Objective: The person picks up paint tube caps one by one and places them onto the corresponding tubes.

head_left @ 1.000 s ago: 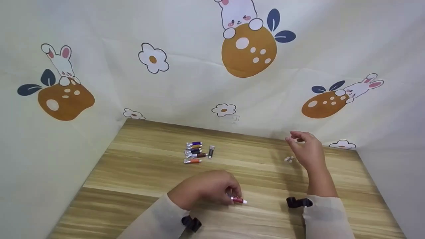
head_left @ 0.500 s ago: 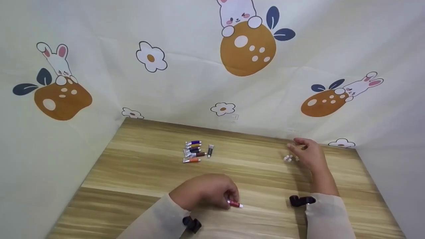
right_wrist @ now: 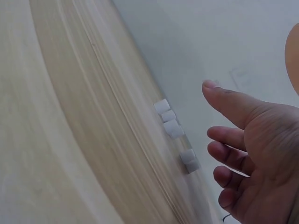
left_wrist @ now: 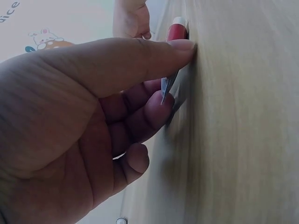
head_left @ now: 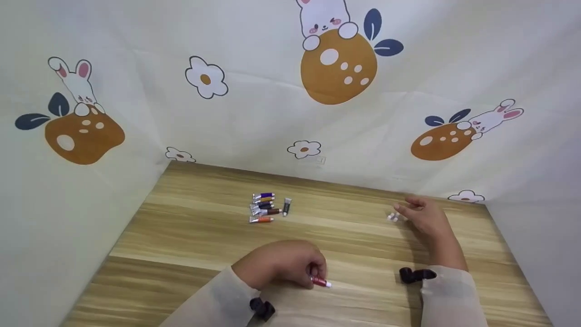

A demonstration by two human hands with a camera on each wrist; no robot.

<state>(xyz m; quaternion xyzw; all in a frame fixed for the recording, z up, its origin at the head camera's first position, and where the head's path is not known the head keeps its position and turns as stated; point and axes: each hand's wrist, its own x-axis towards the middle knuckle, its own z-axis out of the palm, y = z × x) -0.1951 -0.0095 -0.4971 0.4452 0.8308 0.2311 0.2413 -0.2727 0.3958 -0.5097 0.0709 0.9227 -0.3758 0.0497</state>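
Near the front of the wooden table, my left hand [head_left: 297,263] pinches a small red paint tube [head_left: 319,281] with a white cap. In the left wrist view, the thumb lies across the red tube [left_wrist: 176,32] and its flat silver end [left_wrist: 167,86] shows below, close to the tabletop. My right hand [head_left: 426,221] is above the table at the right, with relaxed fingers and nothing in it. Beside and below its fingertips lie several small white cap-like cylinders [head_left: 393,217]. The right wrist view shows these white pieces [right_wrist: 172,128] apart from the right hand [right_wrist: 254,144].
Several other small paint tubes [head_left: 263,205] lie in a cluster at the back left, with an orange tube [head_left: 262,220] in front and a dark tube [head_left: 287,207] standing crosswise beside them. Printed cloth walls [head_left: 254,122] enclose the table [head_left: 181,231].
My right hand has come down and slightly toward me, nearer the white pieces. The left hand has shifted the red paint tube slightly left and toward me.
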